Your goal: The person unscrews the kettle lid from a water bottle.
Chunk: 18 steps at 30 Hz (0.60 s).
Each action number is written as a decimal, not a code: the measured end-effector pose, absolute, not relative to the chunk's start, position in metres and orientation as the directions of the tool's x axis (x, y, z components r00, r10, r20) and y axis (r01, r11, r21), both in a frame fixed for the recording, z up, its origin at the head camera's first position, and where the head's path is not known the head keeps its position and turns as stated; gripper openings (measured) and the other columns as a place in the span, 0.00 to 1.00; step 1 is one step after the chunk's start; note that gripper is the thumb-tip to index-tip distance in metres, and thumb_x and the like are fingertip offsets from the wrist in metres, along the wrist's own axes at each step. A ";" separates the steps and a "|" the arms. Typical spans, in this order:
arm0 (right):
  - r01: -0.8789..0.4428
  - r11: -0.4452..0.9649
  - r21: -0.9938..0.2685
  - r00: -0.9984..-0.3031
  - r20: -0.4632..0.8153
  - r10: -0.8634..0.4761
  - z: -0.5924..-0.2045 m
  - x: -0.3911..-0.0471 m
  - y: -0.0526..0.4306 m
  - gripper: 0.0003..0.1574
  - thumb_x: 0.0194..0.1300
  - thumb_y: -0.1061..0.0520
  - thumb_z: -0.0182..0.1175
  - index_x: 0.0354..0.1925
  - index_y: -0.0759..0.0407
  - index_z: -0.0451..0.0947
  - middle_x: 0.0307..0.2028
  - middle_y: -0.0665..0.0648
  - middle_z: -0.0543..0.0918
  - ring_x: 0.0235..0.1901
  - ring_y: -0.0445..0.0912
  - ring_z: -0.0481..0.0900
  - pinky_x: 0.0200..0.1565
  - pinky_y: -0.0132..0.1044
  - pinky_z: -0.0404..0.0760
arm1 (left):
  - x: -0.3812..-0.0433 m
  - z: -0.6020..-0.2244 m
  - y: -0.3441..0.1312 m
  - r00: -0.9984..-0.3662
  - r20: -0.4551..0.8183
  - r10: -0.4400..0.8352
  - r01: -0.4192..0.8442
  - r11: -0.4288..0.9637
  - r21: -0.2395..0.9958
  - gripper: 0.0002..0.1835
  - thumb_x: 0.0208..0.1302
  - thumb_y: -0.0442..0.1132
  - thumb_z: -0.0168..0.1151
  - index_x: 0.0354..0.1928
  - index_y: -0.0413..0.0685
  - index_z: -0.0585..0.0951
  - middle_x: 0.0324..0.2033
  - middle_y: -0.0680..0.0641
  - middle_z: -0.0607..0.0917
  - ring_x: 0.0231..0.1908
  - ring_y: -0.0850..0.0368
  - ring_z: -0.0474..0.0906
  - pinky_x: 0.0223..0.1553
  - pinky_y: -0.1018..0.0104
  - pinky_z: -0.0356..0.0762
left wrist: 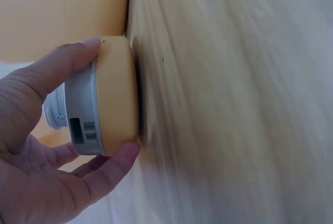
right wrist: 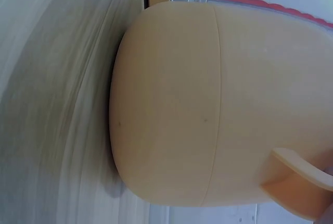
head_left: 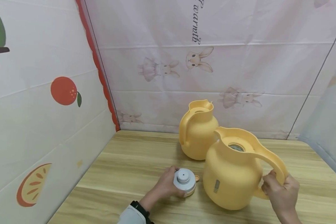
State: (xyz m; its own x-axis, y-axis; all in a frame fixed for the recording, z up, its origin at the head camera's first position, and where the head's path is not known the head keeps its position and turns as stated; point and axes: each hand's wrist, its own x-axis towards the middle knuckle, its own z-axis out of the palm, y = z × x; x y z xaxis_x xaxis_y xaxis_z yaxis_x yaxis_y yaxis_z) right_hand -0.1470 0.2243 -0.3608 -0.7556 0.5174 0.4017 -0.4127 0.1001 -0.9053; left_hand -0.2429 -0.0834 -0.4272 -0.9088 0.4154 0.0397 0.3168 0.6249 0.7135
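In the head view my left hand [head_left: 168,185] holds a round jug lid [head_left: 185,182], thumb on one side and fingers on the other. The lid has a yellow base [left wrist: 118,99] and a grey-white upper part with a round raised knob; its yellow side is toward the wood. My right hand [head_left: 282,189] grips the handle [head_left: 271,157] of a large yellow insulated jug [head_left: 232,177], whose round mouth [head_left: 236,147] is uncovered. The jug's base is at the tabletop, just right of the lid. In the right wrist view the jug body [right wrist: 171,104] fills most of the picture.
A second, smaller-looking yellow jug [head_left: 198,133] stands behind the large one, its handle toward the left. The wood-grain table [head_left: 123,174] meets a printed cloth wall [head_left: 162,109] at the back and another [head_left: 58,130] at the left.
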 end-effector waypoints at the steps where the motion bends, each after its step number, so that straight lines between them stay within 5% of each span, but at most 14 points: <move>1: -0.415 0.090 -0.905 -0.754 0.398 0.523 -0.361 -0.147 0.226 0.19 0.47 0.82 0.42 0.10 0.66 0.62 0.03 0.51 0.67 0.03 0.42 0.63 0.08 0.25 0.66 | -0.243 -0.427 -0.081 -0.909 0.036 0.416 0.316 0.629 0.711 0.49 0.27 0.48 0.79 0.56 0.39 0.65 0.47 0.42 0.72 0.48 0.48 0.68 0.52 0.49 0.69; 18: -0.390 0.070 -0.918 -0.678 0.338 0.652 -0.353 -0.145 0.256 0.17 0.45 0.82 0.43 0.10 0.68 0.64 0.03 0.52 0.66 0.02 0.42 0.63 0.07 0.25 0.66 | -0.247 -0.417 -0.033 -0.885 0.026 0.464 0.382 0.695 0.609 0.49 0.24 0.50 0.79 0.55 0.41 0.68 0.47 0.46 0.75 0.46 0.53 0.70 0.49 0.57 0.71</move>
State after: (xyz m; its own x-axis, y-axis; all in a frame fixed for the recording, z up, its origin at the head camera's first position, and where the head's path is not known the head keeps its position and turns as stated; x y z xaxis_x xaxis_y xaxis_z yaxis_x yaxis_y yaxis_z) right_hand -0.1455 0.2560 -0.3528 -0.6781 0.6525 0.3383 -0.3901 0.0704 -0.9181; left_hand -0.2468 -0.0326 -0.4171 -0.8853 0.4642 0.0259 0.3822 0.6950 0.6091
